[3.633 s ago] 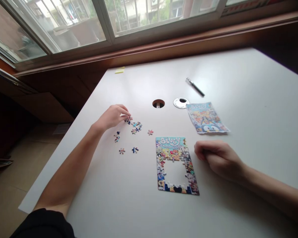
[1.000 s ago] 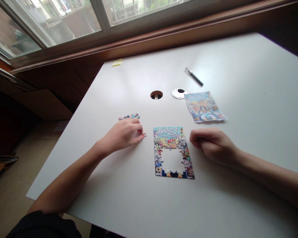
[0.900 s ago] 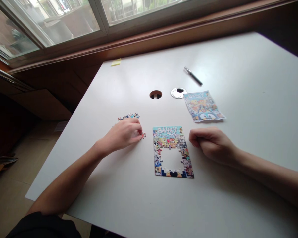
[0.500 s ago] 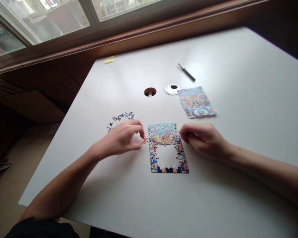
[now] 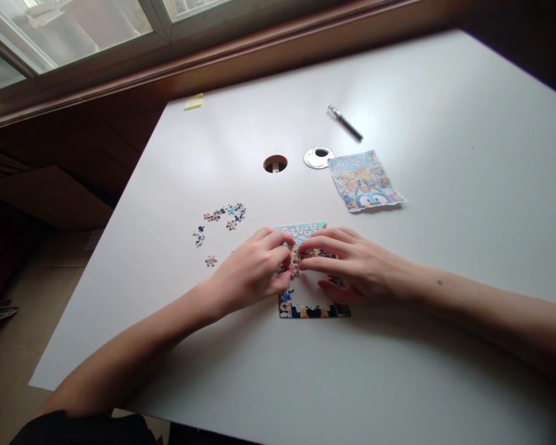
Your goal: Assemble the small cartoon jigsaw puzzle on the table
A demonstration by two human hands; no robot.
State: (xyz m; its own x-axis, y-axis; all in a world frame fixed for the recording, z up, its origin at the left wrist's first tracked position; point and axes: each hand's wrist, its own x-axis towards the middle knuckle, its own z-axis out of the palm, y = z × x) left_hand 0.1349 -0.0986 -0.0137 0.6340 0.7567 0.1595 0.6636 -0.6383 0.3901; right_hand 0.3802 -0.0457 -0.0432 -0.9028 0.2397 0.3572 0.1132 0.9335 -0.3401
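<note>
A partly filled jigsaw puzzle (image 5: 315,313) lies on the white table, with a bare gap in its lower middle. My left hand (image 5: 259,266) is over the puzzle's left side, thumb and fingers pinched on a small reddish puzzle piece (image 5: 292,271) at the gap's upper left edge. My right hand (image 5: 352,262) reaches over the right side, its fingers stretched out and apart, the fingertips touching the puzzle close to that piece. Both hands hide much of the puzzle's middle. Several loose puzzle pieces (image 5: 236,211) lie beyond my left hand, and one single loose piece (image 5: 211,261) sits nearer to it.
A creased picture sheet (image 5: 366,179) lies behind the puzzle, touching a round metal cover (image 5: 318,158). Left of the cover is a cable hole (image 5: 275,164) in the table (image 5: 435,167). Farther back are a black pen (image 5: 345,122) and a yellow sticky note (image 5: 194,102).
My left hand has moved right with the reddish piece, from beside the puzzle onto it. My right hand has moved left over the puzzle and its curled fingers have stretched out. The view shifted slightly.
</note>
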